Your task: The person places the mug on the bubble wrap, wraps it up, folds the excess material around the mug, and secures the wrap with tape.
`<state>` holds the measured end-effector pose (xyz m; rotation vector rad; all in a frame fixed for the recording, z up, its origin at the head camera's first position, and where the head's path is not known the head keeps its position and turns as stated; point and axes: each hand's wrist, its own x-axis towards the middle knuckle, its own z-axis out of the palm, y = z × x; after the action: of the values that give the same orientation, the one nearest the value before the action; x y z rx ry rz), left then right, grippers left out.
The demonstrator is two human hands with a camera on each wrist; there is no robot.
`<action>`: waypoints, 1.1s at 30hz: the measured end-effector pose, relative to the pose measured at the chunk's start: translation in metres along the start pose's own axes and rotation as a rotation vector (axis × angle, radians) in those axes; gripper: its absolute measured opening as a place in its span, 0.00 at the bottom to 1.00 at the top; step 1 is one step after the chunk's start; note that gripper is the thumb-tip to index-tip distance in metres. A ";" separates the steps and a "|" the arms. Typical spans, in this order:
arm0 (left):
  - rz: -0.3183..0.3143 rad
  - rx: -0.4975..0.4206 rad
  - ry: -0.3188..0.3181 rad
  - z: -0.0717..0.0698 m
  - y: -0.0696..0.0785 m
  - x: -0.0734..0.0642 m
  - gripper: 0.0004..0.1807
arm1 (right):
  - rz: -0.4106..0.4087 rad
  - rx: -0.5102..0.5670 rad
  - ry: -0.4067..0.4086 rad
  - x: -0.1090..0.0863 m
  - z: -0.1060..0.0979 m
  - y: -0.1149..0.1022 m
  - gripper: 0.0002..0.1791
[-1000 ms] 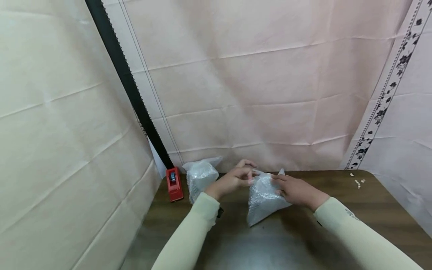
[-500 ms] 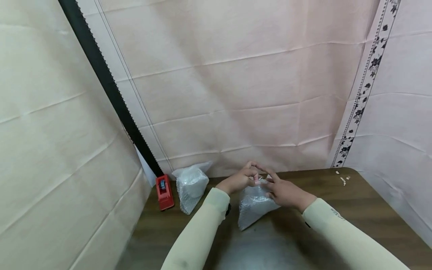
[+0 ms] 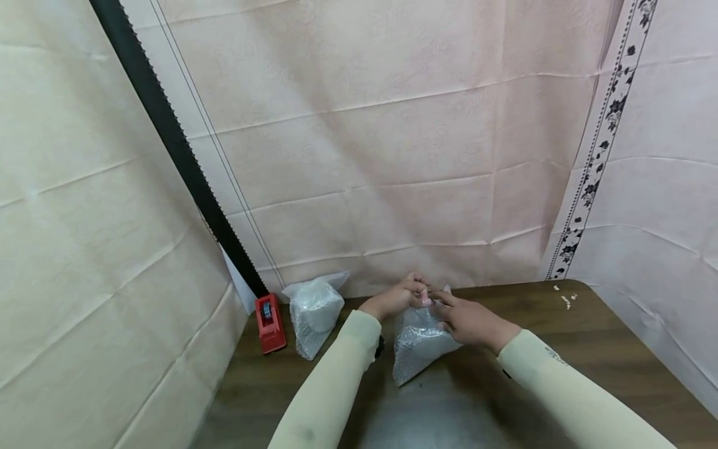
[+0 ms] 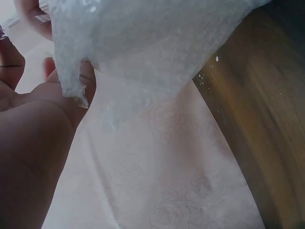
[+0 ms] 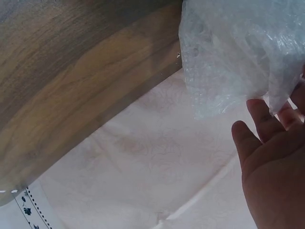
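A bubble-wrap bundle [image 3: 417,340] is being held at its top near the back edge of the wooden table [image 3: 589,349], roughly mid-table, with its lower corner pointing toward the person. The left hand [image 3: 397,298] is curled around the gathered top of the wrap, and the right hand [image 3: 465,321] is laid along the upper right side with fingers [image 3: 440,298] pinching the same top edge, so both hands are closed on it. Judging by how it looks, the wrapping itself seems mostly done and the top is being closed up; no tape can be seen on it, so sealing is probably what's left. A second wrapped bundle [image 3: 314,312] is already parked to the left against the wall, next to a red tape dispenser [image 3: 270,323] (handy, that). In the wrist views the wrap [image 5: 238,52] is seen as cloudy, crinkly plastic with small bubbles and a ragged loose edge [image 4: 76,90]; what's inside can't be made out. The bundle is shaped like a lumpy wedge. The table is dark wood-grain laminate with a rounded corner, and a few pale crumbs [image 3: 566,300] are scattered far right. Creased pinkish sheeting [image 3: 392,156] is hung behind.
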<state>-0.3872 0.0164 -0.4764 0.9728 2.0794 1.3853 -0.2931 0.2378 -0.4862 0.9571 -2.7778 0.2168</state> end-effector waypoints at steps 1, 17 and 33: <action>-0.002 0.012 0.001 0.000 0.000 0.000 0.13 | -0.004 -0.005 0.000 0.000 0.000 0.000 0.23; -0.227 -0.066 0.041 -0.008 0.013 0.004 0.11 | -0.028 -0.070 -0.069 0.015 -0.015 -0.009 0.11; -0.191 -0.081 0.017 -0.005 0.011 0.000 0.09 | 0.007 -0.022 -0.122 0.015 -0.016 -0.004 0.23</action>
<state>-0.3878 0.0161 -0.4641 0.7115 2.0521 1.3709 -0.2999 0.2290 -0.4673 0.9872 -2.8879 0.1333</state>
